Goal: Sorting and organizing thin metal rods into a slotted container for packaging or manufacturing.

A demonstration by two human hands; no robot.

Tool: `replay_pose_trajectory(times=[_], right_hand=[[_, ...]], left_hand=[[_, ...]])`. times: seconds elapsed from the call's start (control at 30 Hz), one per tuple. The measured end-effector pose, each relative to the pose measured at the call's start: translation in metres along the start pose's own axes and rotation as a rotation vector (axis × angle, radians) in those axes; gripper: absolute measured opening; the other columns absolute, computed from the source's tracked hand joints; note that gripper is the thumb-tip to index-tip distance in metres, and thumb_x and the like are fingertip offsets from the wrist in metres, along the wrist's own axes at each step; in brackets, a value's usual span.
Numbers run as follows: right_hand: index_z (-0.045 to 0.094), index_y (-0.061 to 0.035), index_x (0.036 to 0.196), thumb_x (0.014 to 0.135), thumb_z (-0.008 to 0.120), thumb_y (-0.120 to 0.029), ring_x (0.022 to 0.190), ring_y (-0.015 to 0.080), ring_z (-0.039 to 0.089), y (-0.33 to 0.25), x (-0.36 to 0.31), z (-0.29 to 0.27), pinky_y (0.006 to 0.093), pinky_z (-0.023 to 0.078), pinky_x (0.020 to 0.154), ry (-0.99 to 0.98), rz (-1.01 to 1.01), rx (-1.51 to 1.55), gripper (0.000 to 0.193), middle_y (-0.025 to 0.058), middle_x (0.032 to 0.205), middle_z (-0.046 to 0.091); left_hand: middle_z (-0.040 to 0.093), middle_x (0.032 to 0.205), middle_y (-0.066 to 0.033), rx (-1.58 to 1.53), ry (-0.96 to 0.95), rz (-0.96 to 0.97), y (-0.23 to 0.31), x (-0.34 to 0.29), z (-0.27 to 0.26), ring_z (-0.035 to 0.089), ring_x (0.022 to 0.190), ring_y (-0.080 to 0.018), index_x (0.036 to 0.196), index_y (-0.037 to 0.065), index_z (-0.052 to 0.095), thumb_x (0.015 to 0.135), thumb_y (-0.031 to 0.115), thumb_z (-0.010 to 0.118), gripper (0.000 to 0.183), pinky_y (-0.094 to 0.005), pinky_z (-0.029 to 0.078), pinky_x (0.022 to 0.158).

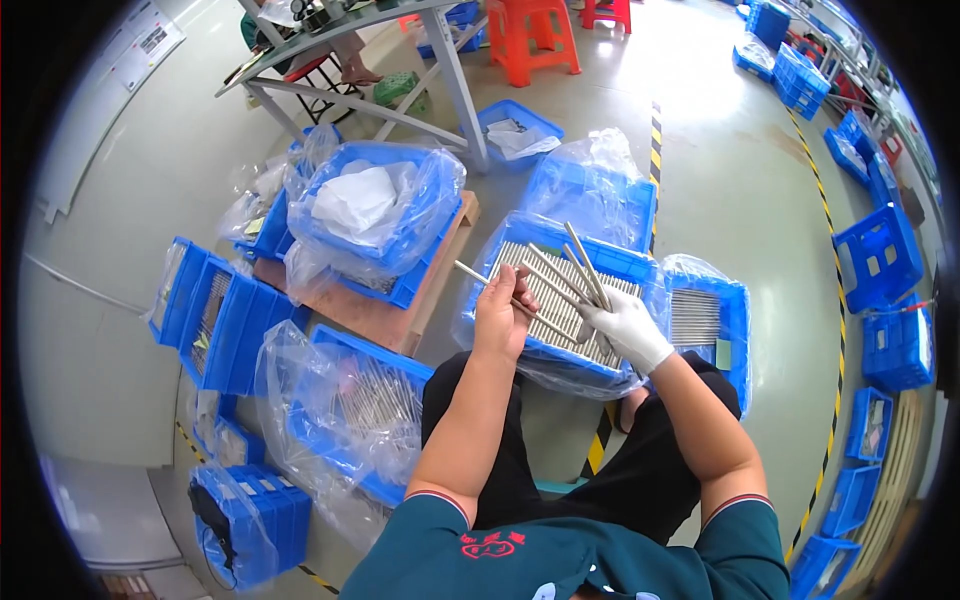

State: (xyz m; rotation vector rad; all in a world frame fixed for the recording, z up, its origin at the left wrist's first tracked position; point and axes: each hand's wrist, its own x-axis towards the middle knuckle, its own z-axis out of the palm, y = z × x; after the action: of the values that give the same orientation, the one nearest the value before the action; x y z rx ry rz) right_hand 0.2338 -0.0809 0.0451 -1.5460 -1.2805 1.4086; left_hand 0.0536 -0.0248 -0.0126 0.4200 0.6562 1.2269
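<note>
My bare left hand is closed around one thin metal rod, which sticks out past the fingers at both ends and slants down to the right. A white glove covers my right hand, closed on a fanned bundle of several metal rods pointing up and to the left. Both hands are over a plastic-lined blue crate in front of my knees. Rows of similar rods lie side by side in that crate, partly hidden by my hands.
To the right stands a blue crate of rods; another plastic-wrapped crate of loose rods is at lower left. Stacked crates rest on a wooden pallet. Beyond are a table and a red stool. Striped tape marks the floor.
</note>
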Motion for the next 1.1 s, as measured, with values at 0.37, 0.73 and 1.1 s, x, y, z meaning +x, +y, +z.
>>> replay_pose_trajectory(times=[0.37,0.73,1.1], right_hand=[[0.057,0.0004,0.09,0.082,0.056,-0.017,0.049,0.0121,0.054,-0.001,-0.001,0.002,0.0274,0.044,0.047,0.013,-0.022,-0.087,0.019,0.0086,0.069,0.063],[0.054,-0.0003,0.101,0.082,0.056,-0.006,0.048,0.0079,0.05,0.019,0.021,0.014,0.0201,0.036,0.042,0.027,-0.11,0.395,0.021,0.007,0.075,0.061],[0.056,-0.0018,0.095,0.086,0.056,-0.015,0.054,0.0131,0.058,0.003,0.019,0.02,0.0263,0.044,0.048,0.172,-0.026,0.365,0.016,0.0083,0.072,0.062]], left_hand=[[0.046,0.067,-0.0004,-0.075,-0.089,-0.054,-0.009,0.0,-0.002,0.044,0.061,-0.0104,0.097,0.001,0.058,0.09,0.037,0.056,0.036,-0.0267,0.038,0.058],[0.051,0.069,0.0019,0.067,-0.138,-0.057,-0.027,-0.014,0.016,0.047,0.063,-0.0078,0.1,0.0,0.061,0.093,0.027,0.055,0.029,-0.021,0.039,0.059],[0.045,0.064,0.0065,0.4,-0.007,0.117,-0.034,-0.02,0.019,0.039,0.056,-0.0028,0.089,0.007,0.06,0.095,0.028,0.051,0.024,-0.02,0.034,0.053]])
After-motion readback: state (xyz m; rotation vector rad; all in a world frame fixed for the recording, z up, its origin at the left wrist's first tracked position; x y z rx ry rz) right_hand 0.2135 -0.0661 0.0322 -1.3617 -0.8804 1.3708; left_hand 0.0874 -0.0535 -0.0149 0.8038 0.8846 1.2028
